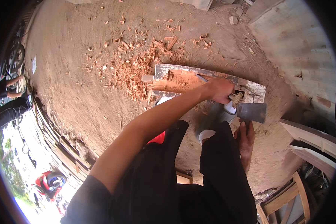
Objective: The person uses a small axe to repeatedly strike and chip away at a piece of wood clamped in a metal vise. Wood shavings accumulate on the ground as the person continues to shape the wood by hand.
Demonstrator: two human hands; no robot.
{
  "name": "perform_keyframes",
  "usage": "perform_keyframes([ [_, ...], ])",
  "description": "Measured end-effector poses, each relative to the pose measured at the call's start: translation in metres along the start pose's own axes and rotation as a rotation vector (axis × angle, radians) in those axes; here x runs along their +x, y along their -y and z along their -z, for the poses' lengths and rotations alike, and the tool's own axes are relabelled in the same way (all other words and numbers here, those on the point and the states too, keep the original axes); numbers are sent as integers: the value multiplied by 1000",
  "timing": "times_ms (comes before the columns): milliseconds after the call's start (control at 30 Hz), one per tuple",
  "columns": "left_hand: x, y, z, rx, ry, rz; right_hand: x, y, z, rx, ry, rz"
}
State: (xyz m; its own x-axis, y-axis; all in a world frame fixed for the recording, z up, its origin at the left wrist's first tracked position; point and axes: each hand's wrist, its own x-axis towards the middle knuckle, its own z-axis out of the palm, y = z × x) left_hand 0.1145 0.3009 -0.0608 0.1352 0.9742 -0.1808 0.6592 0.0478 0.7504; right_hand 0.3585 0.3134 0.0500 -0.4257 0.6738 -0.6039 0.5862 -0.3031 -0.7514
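Note:
A long block of wood [181,85] lies crosswise on the ground before me, its dark outer faces worn and its reddish inside cut into a rough hollow. My left hand [221,90] reaches across and is closed round a chisel [201,77]. The chisel's blade points left over the hollow, and its frayed handle end [236,98] sticks out on the right. Close by that end, my right hand [245,137] is closed on a tool with a flat, dark rectangular head [252,112]. Its handle is mostly hidden by my fingers.
Reddish wood chips [132,69] are scattered on the dirt floor left of and beyond the block. A pale wall [298,44] stands on the right, above stacked boards [313,138]. A wooden frame [287,199] is at lower right. A red motorbike [48,184] stands at lower left.

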Motion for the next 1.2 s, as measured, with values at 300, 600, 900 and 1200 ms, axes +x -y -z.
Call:
perform_keyframes([
  [300,-7,-10,-8,119,86,20,-9,-1,14,78,-34,-27],
  [600,5,0,-23,140,38,29,-6,1,23,87,-45,45],
  [900,10,-5,-18,108,-11,83,13,3,9,176,-46,-50],
  [1200,8,-8,-13,111,8,107,22,23,21,120,104,-186],
])
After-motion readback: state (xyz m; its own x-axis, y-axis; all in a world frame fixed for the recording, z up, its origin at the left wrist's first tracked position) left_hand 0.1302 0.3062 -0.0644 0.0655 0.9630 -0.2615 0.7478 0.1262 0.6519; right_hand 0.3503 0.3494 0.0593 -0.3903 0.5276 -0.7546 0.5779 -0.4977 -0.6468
